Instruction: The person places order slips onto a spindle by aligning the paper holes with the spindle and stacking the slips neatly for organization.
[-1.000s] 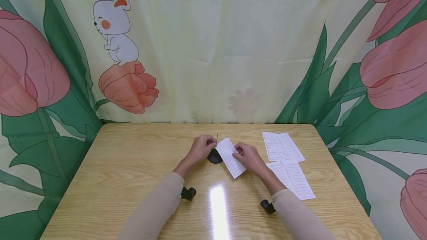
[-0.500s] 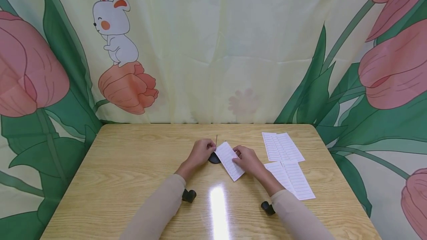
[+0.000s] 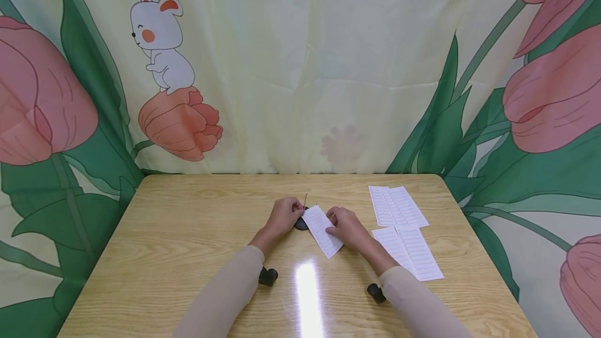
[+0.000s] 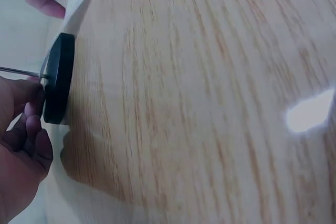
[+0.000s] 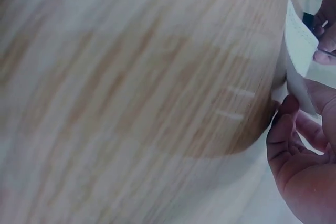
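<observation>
A bill spike with a round black base [image 3: 301, 225] stands on the table, its thin metal rod [image 4: 20, 71] rising from the middle. A lined white paper slip [image 3: 323, 234] slants right and toward me from the rod, its upper left corner low at the rod. My left hand [image 3: 284, 216] pinches that corner, fingertips close over the base. With thumb and fingers, my right hand [image 3: 348, 226] grips the slip's right edge. In the right wrist view the slip [image 5: 299, 41] stretches between both hands.
Several printed slips lie at the right, one overlapping pair [image 3: 398, 207] farther back and another pair [image 3: 417, 254] nearer, beside my right forearm. A black camera mount [image 3: 268, 277] shows at each sleeve. A printed curtain [image 3: 300, 67] hangs behind the table's back edge.
The slip's corner has come down along the rod toward the base. Both hands have lowered with it, and the slip has shifted slightly toward me.
</observation>
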A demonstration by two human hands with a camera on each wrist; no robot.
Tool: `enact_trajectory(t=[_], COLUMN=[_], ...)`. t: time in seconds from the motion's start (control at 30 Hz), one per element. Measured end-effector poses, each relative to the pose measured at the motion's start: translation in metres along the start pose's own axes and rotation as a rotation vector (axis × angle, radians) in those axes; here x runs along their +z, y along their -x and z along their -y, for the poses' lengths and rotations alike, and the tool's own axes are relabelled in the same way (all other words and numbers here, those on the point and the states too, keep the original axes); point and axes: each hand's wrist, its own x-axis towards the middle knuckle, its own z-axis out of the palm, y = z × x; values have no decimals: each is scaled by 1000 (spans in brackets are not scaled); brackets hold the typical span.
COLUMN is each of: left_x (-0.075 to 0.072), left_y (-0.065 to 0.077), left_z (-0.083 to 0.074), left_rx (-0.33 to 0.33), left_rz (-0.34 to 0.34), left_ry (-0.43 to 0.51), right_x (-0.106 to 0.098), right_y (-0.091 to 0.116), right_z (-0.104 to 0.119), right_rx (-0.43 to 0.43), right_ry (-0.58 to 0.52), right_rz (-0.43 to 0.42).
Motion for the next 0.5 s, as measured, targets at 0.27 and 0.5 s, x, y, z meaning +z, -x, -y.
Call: enact_trajectory(t=[0.27,0.5], left_x=[-1,-6], left_y=[3,8], left_z=[-3,-5], left_rx=[-16,25], left_rz=[-8,-30], left_ry=[-24,-52], right_x=[-7,-21], right_y=[10,22], right_z=[-3,-16], right_rx=[-11,-11], right_ry=[102,63], right_rz=[-32,-60])
